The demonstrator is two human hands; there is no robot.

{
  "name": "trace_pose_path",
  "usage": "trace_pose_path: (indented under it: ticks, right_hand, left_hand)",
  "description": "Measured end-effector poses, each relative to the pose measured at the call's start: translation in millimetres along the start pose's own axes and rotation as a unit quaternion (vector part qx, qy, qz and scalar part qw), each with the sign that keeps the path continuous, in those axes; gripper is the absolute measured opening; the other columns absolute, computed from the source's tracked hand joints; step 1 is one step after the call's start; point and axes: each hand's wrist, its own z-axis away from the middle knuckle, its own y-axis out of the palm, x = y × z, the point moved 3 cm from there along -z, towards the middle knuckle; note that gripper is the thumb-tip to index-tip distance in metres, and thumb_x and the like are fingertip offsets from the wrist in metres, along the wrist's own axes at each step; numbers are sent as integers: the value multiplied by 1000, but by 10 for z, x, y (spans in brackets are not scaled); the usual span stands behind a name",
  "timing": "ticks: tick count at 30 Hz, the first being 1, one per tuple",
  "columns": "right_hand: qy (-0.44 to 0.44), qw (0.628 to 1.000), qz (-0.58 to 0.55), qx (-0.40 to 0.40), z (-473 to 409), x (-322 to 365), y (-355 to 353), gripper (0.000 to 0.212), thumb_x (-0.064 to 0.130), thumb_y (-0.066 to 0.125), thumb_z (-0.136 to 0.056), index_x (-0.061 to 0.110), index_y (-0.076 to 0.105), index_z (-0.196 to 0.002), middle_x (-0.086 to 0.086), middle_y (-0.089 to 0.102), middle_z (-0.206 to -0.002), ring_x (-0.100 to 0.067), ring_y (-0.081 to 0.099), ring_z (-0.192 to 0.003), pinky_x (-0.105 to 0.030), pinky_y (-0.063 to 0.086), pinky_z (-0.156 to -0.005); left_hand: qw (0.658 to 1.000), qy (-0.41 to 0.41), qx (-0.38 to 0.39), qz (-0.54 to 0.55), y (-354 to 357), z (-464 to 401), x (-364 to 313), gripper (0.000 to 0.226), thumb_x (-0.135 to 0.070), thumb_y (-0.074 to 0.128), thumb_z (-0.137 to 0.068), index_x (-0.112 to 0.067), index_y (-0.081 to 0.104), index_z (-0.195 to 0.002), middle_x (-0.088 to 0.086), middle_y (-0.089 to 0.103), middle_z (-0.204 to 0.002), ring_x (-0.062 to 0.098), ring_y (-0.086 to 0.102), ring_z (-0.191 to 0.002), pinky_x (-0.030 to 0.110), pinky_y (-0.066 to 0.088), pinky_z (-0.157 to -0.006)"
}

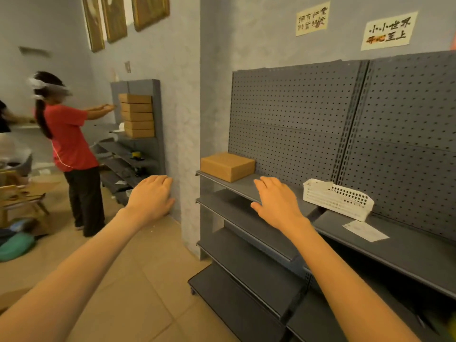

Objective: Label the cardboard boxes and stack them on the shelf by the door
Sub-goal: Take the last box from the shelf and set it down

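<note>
A cardboard box (pixel 227 166) sits at the left end of the top board of the grey shelf (pixel 394 245), just left of the frame's centre, against the pegboard back panel (pixel 296 124). Both hands reach forward, palms down, fingers relaxed and holding nothing. The left hand (pixel 151 195) hangs in front of the wall corner, left of the shelf. The right hand (pixel 277 202) hovers over the top board's front edge, just below and right of the box and apart from it. To the right on the same board lie a white slotted basket (pixel 338 197) and a paper slip (pixel 365 230). At upper left, a person in a red shirt (pixel 67 137) stands at another shelf holding a stack of cardboard boxes (pixel 137 116). Two handwritten signs (pixel 387 30) hang on the wall at upper right.
</note>
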Motion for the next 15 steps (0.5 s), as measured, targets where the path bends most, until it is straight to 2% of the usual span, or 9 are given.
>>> trace_pose_path:
  ticks: [10,15]
  right_hand:
    - [4,998,-14,64,-895,446,922,62,40,53,-93,12,31,-144,-7,38,-146,-25,35,-134,-35,36,-104]
    - [9,997,-17,69,-1544,533,1370,64,41,53,-93,12,30,-145,-7,38,-147,-25,35,-134,-35,36,-105]
  left_hand:
    - [998,-7,57,13,945,-600,688,60,-40,50,-93,-11,34,-143,7,41,-145,24,37,-134,34,33,-108]
    - [998,-6,62,16,1394,-1160,1035,61,-39,49,-93,-12,32,-144,6,39,-147,24,36,-135,34,32,-109]
